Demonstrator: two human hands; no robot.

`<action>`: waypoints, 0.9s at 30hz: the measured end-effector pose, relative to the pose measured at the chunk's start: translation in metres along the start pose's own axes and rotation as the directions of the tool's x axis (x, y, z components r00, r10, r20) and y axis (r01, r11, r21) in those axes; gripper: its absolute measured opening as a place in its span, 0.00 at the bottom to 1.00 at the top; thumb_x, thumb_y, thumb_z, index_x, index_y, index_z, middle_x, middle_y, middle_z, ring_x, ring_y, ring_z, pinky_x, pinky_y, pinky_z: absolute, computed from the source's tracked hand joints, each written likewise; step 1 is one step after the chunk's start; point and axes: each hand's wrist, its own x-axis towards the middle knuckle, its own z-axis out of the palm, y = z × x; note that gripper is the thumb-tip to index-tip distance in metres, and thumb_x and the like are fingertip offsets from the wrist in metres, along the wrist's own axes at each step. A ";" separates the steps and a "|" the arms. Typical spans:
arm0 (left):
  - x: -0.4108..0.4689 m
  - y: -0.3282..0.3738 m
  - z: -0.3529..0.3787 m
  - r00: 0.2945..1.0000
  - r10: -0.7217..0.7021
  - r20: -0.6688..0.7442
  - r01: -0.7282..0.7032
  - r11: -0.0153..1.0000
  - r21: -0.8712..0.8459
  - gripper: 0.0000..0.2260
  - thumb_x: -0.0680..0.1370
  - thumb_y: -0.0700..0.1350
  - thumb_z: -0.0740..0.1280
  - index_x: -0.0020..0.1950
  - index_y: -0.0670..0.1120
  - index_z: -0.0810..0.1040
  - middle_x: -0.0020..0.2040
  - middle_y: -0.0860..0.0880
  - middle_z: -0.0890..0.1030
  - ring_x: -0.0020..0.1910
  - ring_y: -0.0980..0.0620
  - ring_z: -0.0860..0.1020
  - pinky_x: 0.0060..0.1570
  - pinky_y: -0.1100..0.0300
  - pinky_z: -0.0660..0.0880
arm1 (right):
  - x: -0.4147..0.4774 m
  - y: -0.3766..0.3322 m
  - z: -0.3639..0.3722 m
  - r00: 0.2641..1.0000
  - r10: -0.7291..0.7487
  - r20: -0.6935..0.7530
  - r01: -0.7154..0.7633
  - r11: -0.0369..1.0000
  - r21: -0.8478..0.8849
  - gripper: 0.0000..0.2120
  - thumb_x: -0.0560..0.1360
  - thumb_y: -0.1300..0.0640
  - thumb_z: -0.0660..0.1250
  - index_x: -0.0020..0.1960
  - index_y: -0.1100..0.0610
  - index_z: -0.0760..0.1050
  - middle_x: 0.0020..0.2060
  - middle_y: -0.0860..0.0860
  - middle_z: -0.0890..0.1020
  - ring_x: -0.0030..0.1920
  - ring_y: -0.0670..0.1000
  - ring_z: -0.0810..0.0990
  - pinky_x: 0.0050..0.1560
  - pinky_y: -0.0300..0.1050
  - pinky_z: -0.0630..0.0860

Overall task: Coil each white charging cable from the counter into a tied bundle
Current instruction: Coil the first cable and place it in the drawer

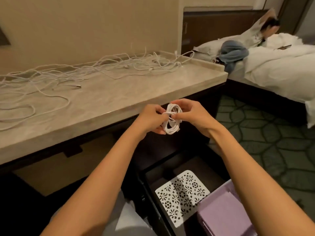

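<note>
A coiled white cable bundle (172, 122) hangs in the air just in front of the counter's near edge, with a strand wrapped across its middle. My left hand (151, 119) grips the coil from the left side. My right hand (190, 113) pinches it from the right, at the wrapped strand. Several loose white charging cables (95, 68) lie tangled along the marble counter (119, 97), from the far left to the back right corner.
Below my arms an open dark drawer (172, 160) holds a white patterned panel (182, 195) and purple boxes (226, 215). A bed (276, 70) with a person lying on it stands at the right, beyond green patterned carpet (265, 137).
</note>
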 end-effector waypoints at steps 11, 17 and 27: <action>0.034 -0.075 0.153 0.922 -0.215 0.323 0.168 0.971 0.168 0.03 0.76 0.39 0.66 0.43 0.45 0.75 0.43 0.42 0.80 0.41 0.46 0.80 0.46 0.51 0.81 | -0.057 0.149 -0.052 0.914 0.400 -0.074 -0.407 0.896 -0.176 0.14 0.69 0.68 0.70 0.53 0.58 0.74 0.44 0.49 0.77 0.42 0.48 0.78 0.45 0.42 0.78; 0.027 -0.112 0.218 0.772 -0.386 0.504 0.269 0.918 0.291 0.08 0.73 0.31 0.63 0.38 0.43 0.74 0.39 0.41 0.77 0.44 0.43 0.79 0.53 0.47 0.77 | -0.101 0.228 -0.058 0.768 0.631 -0.107 -0.640 0.763 -0.091 0.15 0.67 0.70 0.71 0.51 0.59 0.75 0.43 0.55 0.77 0.44 0.53 0.78 0.51 0.51 0.78; 0.022 -0.157 0.265 0.645 -0.532 0.549 0.348 0.844 0.408 0.12 0.79 0.33 0.56 0.61 0.37 0.72 0.41 0.41 0.75 0.34 0.49 0.74 0.40 0.58 0.77 | -0.146 0.308 -0.045 0.517 0.851 -0.093 -0.855 0.508 -0.106 0.09 0.68 0.67 0.71 0.41 0.60 0.71 0.35 0.55 0.74 0.34 0.50 0.74 0.33 0.41 0.72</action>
